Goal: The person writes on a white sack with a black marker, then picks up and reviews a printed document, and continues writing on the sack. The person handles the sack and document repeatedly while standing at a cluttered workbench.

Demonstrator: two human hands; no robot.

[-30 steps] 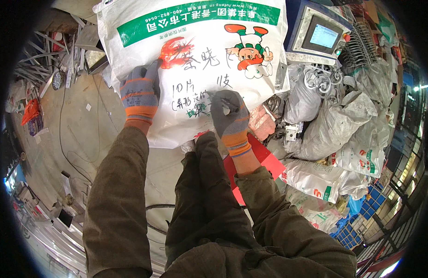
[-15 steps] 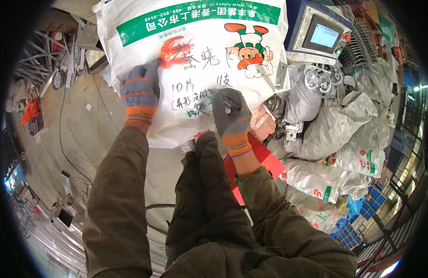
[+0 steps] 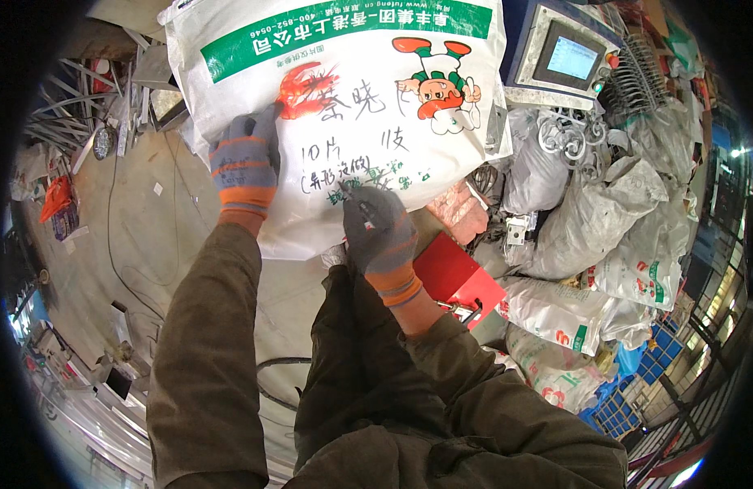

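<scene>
A big white woven sack (image 3: 327, 224), printed with a green band, a red picture and a cartoon figure, lies spread before me. Handwriting in black and green (image 3: 344, 167) runs across its near half. On the sack's left side rests my left hand (image 3: 244, 167) in a grey and orange glove, fingers stretched out and lying flat. My right hand (image 3: 380, 232), gloved alike, is over the near edge just below the green writing. Its fingers are pinched as if round a pen; the glove hides nearly all of what they hold.
Right of the sack stands a control box with a lit screen (image 3: 568, 59). Filled sacks (image 3: 592, 220) and metal scrolls (image 3: 565, 138) are heaped at the right. A red box (image 3: 458, 281) sits beside my right forearm. Metal strips (image 3: 75, 98) pile up far left; a cable (image 3: 109, 204) crosses the floor.
My right hand has moved left and nearer to me, uncovering more green writing and more of the red box. The left hand stays in place on the sack.
</scene>
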